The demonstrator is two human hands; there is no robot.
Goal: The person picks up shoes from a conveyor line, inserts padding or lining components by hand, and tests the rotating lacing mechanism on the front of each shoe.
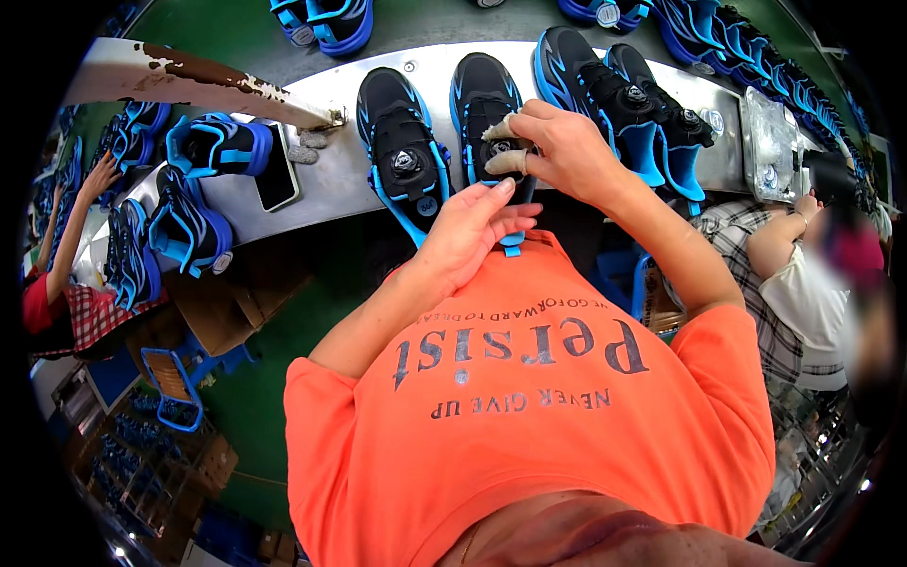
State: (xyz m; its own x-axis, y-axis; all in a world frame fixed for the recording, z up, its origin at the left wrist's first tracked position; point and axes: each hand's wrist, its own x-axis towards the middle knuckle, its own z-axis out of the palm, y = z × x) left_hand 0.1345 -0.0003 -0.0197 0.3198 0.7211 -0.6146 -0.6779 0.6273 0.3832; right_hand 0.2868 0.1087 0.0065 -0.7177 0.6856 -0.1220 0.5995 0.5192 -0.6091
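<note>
At left, black-and-blue shoes point(196, 227) stand near a dark-screened phone point(280, 168); a chipped white post point(203, 80) with rust-brown patches cuts across the curved, shiny metal bench point(316, 184), beside small grey lumps point(307, 146). An untouched dial shoe point(401, 132) comes next, then the worked shoe point(480, 90), toe pointing away. The left hand point(468, 231) lies at its heel, fingers loosely spread, grip unclear. The right hand point(572, 151) sets pale-covered fingertips around its round dial; whether they pinch, I cannot tell. Rightward: two more shoes point(609, 94), a clear plastic tray point(770, 142).
</note>
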